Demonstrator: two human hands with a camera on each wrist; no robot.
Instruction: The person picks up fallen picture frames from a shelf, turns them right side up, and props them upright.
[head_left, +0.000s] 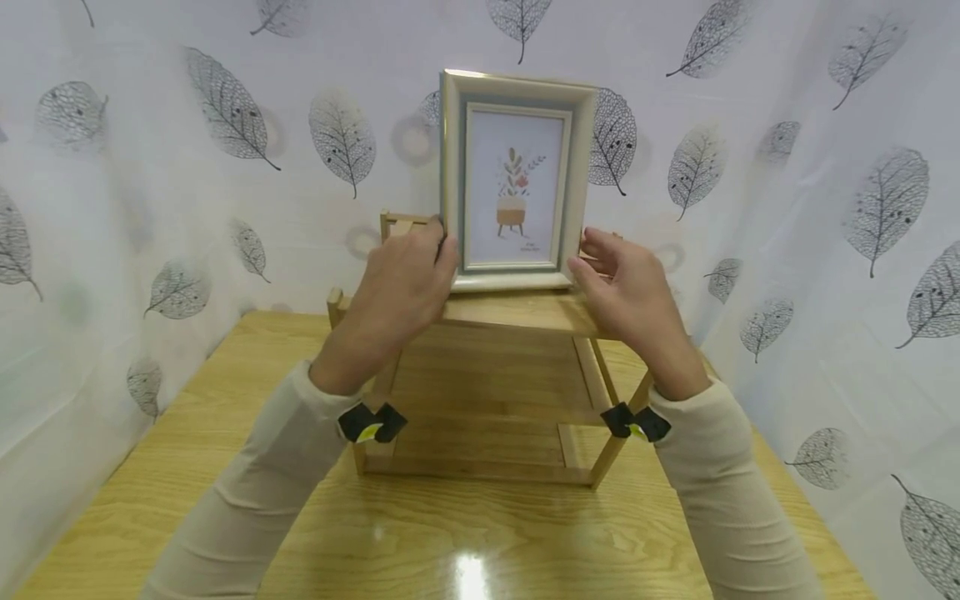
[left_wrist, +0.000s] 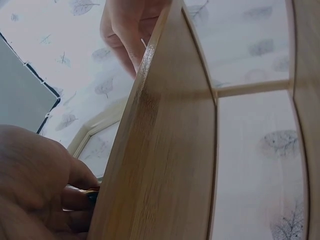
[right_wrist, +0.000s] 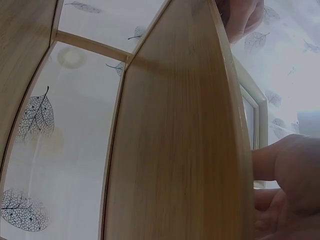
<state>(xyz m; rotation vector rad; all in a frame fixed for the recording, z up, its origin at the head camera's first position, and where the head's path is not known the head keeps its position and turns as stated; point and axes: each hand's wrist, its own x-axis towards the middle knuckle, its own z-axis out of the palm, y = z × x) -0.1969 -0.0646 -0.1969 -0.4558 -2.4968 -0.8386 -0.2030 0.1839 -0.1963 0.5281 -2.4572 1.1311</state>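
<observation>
A cream picture frame (head_left: 581, 183) stands upright on the top board of a wooden shelf rack (head_left: 517, 310). Inside it is a print (head_left: 513, 187) of a potted plant. My left hand (head_left: 401, 279) holds the frame's lower left side, thumb toward the front. At the lower right side is my right hand (head_left: 633, 279), its thumb at the front edge and its fingers beside the frame. Both wrist views look up past the board; my left hand (left_wrist: 35, 185) and my right hand (right_wrist: 290, 185) show there beside its edge, with the fingertips partly hidden.
The rack has a lower board (head_left: 487, 379) and side bars, and stands on a light wooden table (head_left: 480, 533). Behind and around hangs a white curtain (head_left: 292, 217) with a leaf print. Black markers sit near both wrists.
</observation>
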